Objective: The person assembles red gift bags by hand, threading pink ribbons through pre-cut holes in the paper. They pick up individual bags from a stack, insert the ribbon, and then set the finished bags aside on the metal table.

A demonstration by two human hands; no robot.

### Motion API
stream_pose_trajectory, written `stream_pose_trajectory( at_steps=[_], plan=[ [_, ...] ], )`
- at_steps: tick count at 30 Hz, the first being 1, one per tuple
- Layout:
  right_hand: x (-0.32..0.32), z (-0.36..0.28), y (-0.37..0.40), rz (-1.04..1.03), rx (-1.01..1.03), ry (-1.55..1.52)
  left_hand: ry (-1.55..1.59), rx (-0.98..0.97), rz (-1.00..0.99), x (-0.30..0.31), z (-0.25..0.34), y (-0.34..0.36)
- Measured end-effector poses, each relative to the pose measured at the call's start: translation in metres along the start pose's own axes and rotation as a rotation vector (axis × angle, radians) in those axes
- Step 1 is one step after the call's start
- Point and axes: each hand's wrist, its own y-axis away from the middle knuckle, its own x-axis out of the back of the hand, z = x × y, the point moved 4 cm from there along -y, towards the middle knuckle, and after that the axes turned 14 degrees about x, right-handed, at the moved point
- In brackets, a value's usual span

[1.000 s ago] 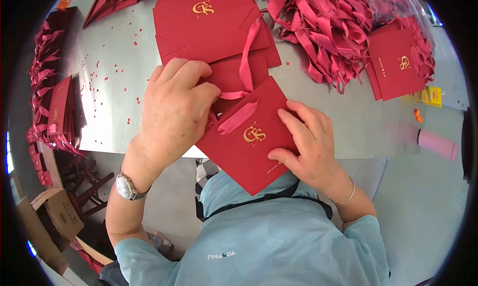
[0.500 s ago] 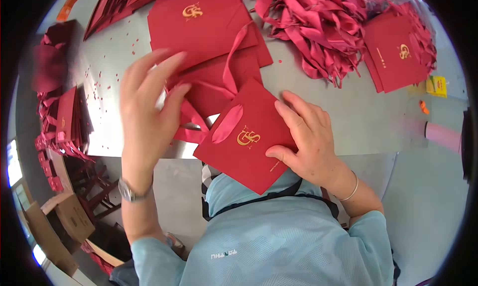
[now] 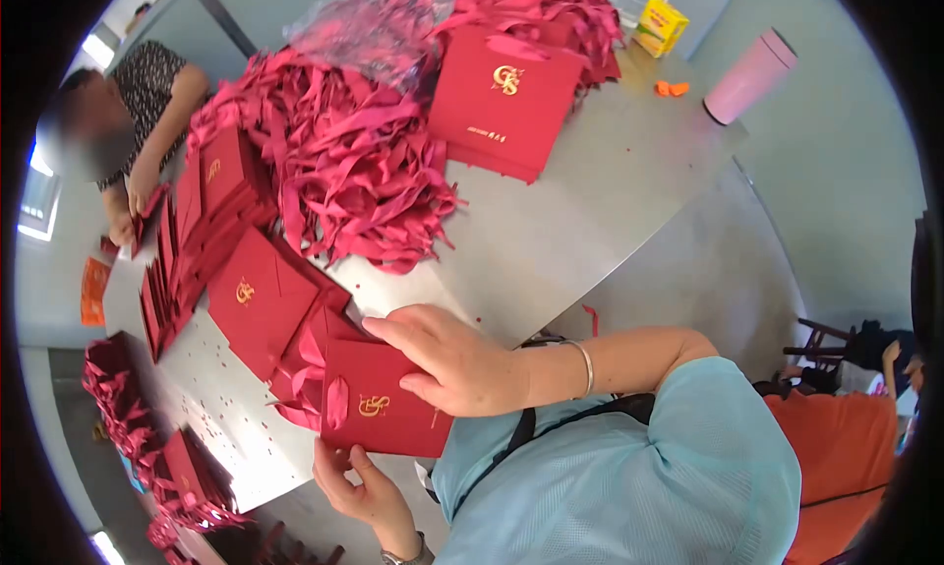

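Note:
A red paper gift bag (image 3: 369,432) with a gold logo and a pink-red ribbon handle lies tilted at the table's front edge. My right hand (image 3: 457,363) grips its upper right side, thumb across the front and fingers along the top edge. At the lower left corner, the bent fingers and thumb of my left hand (image 3: 364,491) hold the bag's edge; their tips are partly hidden. Loose ribbon (image 3: 303,383) trails from the bag's left side. Just beyond it lie more flat red bags (image 3: 256,304).
A big heap of ribbons (image 3: 344,162) fills the table's middle, with finished-looking bags (image 3: 501,108) behind. A pink bottle (image 3: 747,78), a yellow box (image 3: 659,29) and an orange piece (image 3: 672,89) stand or lie farther right. A co-worker's hands (image 3: 133,206) handle bags at far left.
The view has swung right. My left hand has gone from above the ribbon handle to the bag's lower left corner. My right hand stays on the bag.

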Motion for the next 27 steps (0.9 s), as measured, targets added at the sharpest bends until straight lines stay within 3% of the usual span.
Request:
stream_pose_trajectory(
  at_steps=[2,3,4,6,7,11,13,15,18,20,22,23,27],
  plan=[
    [0.006,-0.001,0.004,0.135,-0.169,-0.163,0.056,-0.027,-0.005,0.003,-0.005,0.001],
    [0.011,0.0,-0.002,-0.163,-0.443,-0.37,0.127,-0.097,0.028,0.007,-0.005,0.002],
    [0.036,-0.004,-0.009,-0.129,-0.434,-0.36,0.201,-0.179,0.055,0.008,0.001,0.001],
    [0.061,-0.012,-0.011,-0.29,-0.439,-0.653,0.261,-0.201,0.064,0.009,0.024,0.003],
    [0.079,-0.012,-0.009,-0.009,-0.244,-0.536,0.254,-0.227,0.102,0.01,0.031,0.003],
    [0.168,0.0,-0.003,0.819,-0.007,-0.292,0.188,-0.198,0.034,0.009,0.022,-0.002],
    [0.2,0.024,0.0,1.067,0.054,-0.215,0.163,-0.219,0.027,0.008,0.023,0.0],
    [0.214,0.059,-0.001,1.094,0.034,-0.145,0.134,-0.244,0.023,0.008,0.022,0.001],
    [0.196,0.128,0.006,0.76,-0.317,0.188,0.079,-0.265,0.01,0.007,0.012,0.003],
    [0.181,0.141,0.011,0.675,-0.38,0.14,0.112,-0.243,0.051,0.007,0.012,0.003],
    [0.177,0.118,0.007,0.632,-0.48,0.748,0.011,-0.159,0.026,0.008,0.008,0.003],
    [0.177,0.115,0.007,0.618,-0.535,0.696,0.004,-0.146,0.027,0.008,0.005,0.003],
    [0.175,0.113,0.021,0.775,-0.371,0.741,-0.004,-0.212,0.0,0.004,0.002,-0.004]
  ],
)
